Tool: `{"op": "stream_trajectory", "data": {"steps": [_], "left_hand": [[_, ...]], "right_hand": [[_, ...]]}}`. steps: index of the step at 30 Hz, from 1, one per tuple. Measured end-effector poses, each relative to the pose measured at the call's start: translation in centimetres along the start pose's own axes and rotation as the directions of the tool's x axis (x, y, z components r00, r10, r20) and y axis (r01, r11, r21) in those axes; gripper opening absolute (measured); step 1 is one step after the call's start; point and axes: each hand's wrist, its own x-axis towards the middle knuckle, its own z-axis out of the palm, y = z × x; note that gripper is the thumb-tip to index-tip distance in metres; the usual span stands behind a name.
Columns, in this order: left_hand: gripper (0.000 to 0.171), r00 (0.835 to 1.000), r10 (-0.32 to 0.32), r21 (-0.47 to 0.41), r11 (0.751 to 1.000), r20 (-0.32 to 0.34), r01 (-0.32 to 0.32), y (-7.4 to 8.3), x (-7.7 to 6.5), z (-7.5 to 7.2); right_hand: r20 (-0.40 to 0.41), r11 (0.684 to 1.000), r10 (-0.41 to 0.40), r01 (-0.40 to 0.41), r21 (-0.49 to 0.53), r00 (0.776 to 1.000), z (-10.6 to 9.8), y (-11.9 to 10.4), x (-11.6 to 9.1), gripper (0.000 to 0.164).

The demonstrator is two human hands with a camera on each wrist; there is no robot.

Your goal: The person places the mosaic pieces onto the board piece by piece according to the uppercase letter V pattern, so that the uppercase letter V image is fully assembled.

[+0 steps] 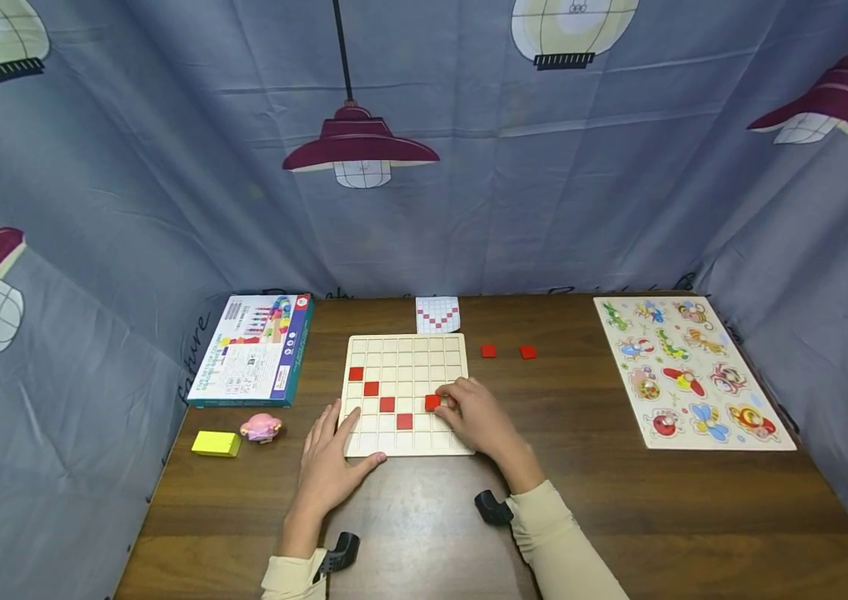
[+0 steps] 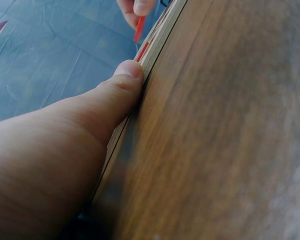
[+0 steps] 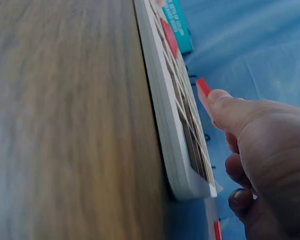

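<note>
Sleeves nearest; left hand, fingers spread, touches the board; right hand pinches a tile above it.

A curtained-off play space: blue-grey lamp-printed fabric curtains hang around a brown wood-grain counter bearing a cream gridded wooden board.

I note blue-grey fabric hanging in creases ahead of me and at both sides. Printed on it: maroon pendant lamps and pale bulbs with black bases. Dark script lettering runs low down. I am at a brown wood-grain table; a pale sheen marks its near part.
</note>
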Motion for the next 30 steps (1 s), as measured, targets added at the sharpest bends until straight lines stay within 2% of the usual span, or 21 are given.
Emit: {"op": "stream_trajectory", "data": {"steps": [3, 10, 17, 30], "left_hand": [[0.092, 1.000, 0.002, -0.002, 1.000, -0.003, -0.002, 0.1, 0.0, 0.0], [0.090, 0.999, 0.026, -0.009, 1.000, -0.027, -0.026, 0.3, -0.1, 0.0], [0.091, 1.000, 0.009, -0.016, 1.000, -0.012, -0.010, 0.3, -0.1, -0.1], [0.092, 1.000, 0.009, -0.007, 1.000, -0.013, -0.010, 0.0, -0.1, 0.0]], "right_hand": [[0.015, 0.999, -0.026, 0.027, -0.041, 1.000, 0.2, -0.4, 0.3, 0.024], [-0.014, 0.992, -0.085, 0.083, -0.095, 0.996, 0.3, -1.1, 0.7, 0.021], [0.029, 0.989, -0.083, 0.086, -0.121, 0.996, 0.7, -1.3, 1.0, 0.020], [0.024, 0.992, -0.074, 0.076, -0.102, 0.997, 1.0, -1.5, 1.2, 0.018]]}}
